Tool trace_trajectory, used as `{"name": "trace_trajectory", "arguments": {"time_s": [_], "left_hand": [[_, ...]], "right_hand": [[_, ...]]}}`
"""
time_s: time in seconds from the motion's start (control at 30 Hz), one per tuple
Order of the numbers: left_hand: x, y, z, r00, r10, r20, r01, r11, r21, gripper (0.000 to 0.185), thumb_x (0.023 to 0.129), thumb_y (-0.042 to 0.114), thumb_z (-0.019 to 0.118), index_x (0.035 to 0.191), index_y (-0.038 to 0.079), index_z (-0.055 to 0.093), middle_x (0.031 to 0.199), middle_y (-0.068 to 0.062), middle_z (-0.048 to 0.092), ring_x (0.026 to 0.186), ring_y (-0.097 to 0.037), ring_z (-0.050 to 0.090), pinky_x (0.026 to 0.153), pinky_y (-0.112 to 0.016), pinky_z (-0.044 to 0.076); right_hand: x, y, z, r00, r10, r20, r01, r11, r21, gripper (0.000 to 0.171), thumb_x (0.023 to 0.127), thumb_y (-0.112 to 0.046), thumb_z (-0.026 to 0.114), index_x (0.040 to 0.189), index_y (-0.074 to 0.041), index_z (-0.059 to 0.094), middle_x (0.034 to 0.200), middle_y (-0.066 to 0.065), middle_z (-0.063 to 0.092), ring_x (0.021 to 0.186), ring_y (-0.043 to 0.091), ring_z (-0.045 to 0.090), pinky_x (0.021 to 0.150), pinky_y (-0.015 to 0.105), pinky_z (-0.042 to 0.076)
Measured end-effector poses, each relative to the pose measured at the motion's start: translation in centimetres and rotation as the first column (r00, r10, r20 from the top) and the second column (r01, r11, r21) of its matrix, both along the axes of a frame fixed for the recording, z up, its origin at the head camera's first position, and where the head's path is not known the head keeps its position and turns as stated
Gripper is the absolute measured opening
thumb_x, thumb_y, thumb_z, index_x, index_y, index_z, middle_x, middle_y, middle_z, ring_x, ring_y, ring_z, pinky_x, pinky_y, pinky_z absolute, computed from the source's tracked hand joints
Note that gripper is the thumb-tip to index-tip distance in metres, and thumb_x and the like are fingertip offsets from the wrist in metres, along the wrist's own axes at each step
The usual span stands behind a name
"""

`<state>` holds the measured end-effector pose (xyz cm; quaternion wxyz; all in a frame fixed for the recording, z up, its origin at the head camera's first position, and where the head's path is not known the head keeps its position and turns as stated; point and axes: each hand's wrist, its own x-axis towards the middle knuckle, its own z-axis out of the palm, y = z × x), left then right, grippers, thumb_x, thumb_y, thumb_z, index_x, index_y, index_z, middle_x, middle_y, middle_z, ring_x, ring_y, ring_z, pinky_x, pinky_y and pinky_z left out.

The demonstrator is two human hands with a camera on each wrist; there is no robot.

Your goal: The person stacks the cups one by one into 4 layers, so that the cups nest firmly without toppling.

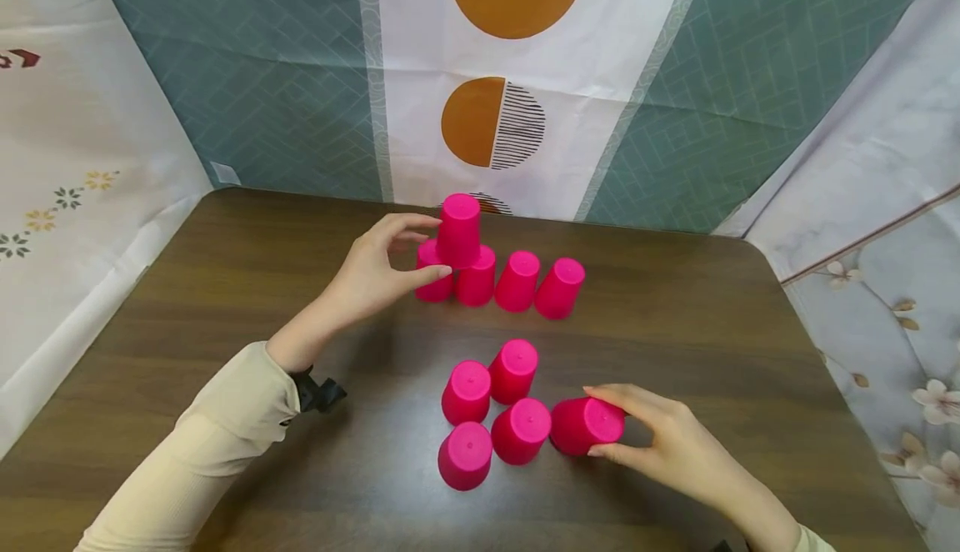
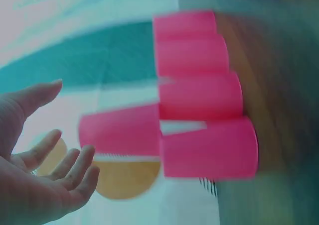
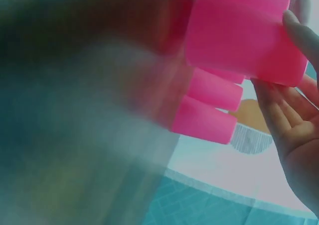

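Observation:
An upside-down pink cup stands on the two leftmost cups of a back row of pink cups. Beside this upper cup is my left hand, thumb and fingers spread. The left wrist view shows a gap between that hand and the upper cup. At the front right, my right hand grips another pink cup between thumb and fingers. In the right wrist view this held cup hides part of the cups behind it; whether it touches the table cannot be told.
Several upside-down pink cups stand close together in the front middle, left of my right hand. The dark wooden table ends at a patterned cloth behind the back row. Pale cloths hang at both sides.

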<state>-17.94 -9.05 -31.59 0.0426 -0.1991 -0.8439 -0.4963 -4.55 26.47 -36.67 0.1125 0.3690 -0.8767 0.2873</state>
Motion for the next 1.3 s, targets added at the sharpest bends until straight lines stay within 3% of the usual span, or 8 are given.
{"name": "trace_trajectory", "arguments": {"time_s": [0.17,0.33,0.4,0.47,0.7,0.83,1.07,1.3], "left_hand": [[3.7,0.5,0.1,0.989,-0.147,0.009,0.147,0.989,0.018,0.051,0.074,0.019,0.080,0.120,0.013,0.059,0.116,-0.002,0.060,0.099,-0.017,0.061,0.084,-0.036,0.051],[6.6,1.8,-1.4,0.927,-0.358,0.114,0.364,0.931,-0.035,0.050,0.075,0.024,0.078,0.120,0.016,0.058,0.116,0.006,0.059,0.099,-0.009,0.059,0.089,-0.033,0.047],[7.4,2.2,-1.9,0.906,-0.390,0.164,0.403,0.914,-0.053,0.050,0.075,0.027,0.078,0.120,0.017,0.058,0.116,0.008,0.057,0.100,-0.008,0.057,0.088,-0.032,0.047],[7.9,2.5,-2.3,0.903,-0.386,0.187,0.402,0.914,-0.050,0.051,0.074,0.029,0.079,0.119,0.018,0.059,0.115,0.009,0.056,0.100,-0.008,0.056,0.087,-0.033,0.048],[8.6,2.8,-3.3,0.931,-0.302,0.203,0.313,0.949,-0.025,0.051,0.073,0.026,0.080,0.119,0.020,0.059,0.120,0.009,0.052,0.109,-0.012,0.052,0.084,-0.037,0.051],[8.6,3.0,-3.8,0.929,-0.286,0.235,0.302,0.953,-0.034,0.056,0.073,0.027,0.079,0.124,0.019,0.056,0.121,0.008,0.052,0.110,-0.012,0.051,0.083,-0.033,0.051],[8.8,3.2,-4.5,0.933,-0.257,0.252,0.268,0.963,-0.010,0.068,0.073,0.027,0.079,0.131,0.017,0.047,0.120,0.000,0.056,0.109,-0.017,0.055,0.087,-0.039,0.050],[8.6,3.3,-5.1,0.934,-0.221,0.280,0.222,0.975,0.029,0.052,0.071,0.021,0.081,0.117,0.010,0.059,0.110,-0.002,0.061,0.098,-0.015,0.059,0.085,-0.034,0.052]], "right_hand": [[-1.4,0.0,1.5,0.998,-0.007,-0.060,0.007,1.000,0.003,0.064,0.066,-0.033,0.084,0.123,-0.014,0.061,0.114,-0.004,0.064,0.101,0.009,0.062,0.089,0.010,0.043],[-2.9,0.2,3.7,0.997,-0.007,-0.072,0.007,1.000,-0.002,0.065,0.065,-0.035,0.084,0.122,-0.013,0.062,0.110,-0.004,0.065,0.089,0.002,0.061,0.079,0.010,0.047],[-3.6,0.4,4.7,0.998,-0.009,-0.055,0.010,1.000,0.007,0.067,0.062,-0.030,0.086,0.122,-0.013,0.061,0.110,-0.005,0.065,0.085,0.000,0.060,0.074,0.010,0.048],[-4.3,0.5,5.7,0.999,-0.019,-0.040,0.019,1.000,0.019,0.069,0.060,-0.026,0.088,0.122,-0.013,0.061,0.110,-0.005,0.066,0.084,-0.001,0.060,0.074,0.010,0.048],[-7.2,0.2,8.4,0.996,-0.082,-0.038,0.085,0.994,0.065,0.070,0.057,-0.018,0.089,0.122,-0.015,0.062,0.109,-0.003,0.067,0.091,-0.005,0.060,0.074,0.009,0.048],[-8.9,-0.4,9.6,0.993,-0.091,-0.080,0.097,0.993,0.074,0.069,0.057,-0.015,0.089,0.121,-0.014,0.063,0.108,-0.001,0.068,0.092,-0.008,0.058,0.074,0.007,0.046],[-12.2,-1.3,11.3,0.983,-0.138,-0.122,0.142,0.990,0.022,0.067,0.059,-0.009,0.088,0.121,-0.012,0.063,0.107,0.002,0.068,0.090,-0.015,0.056,0.076,0.004,0.044],[-16.2,-2.3,10.6,0.967,-0.253,0.036,0.252,0.967,0.017,0.058,0.072,-0.024,0.081,0.125,-0.015,0.060,0.115,0.005,0.065,0.087,0.020,0.068,0.074,0.006,0.046]]}}
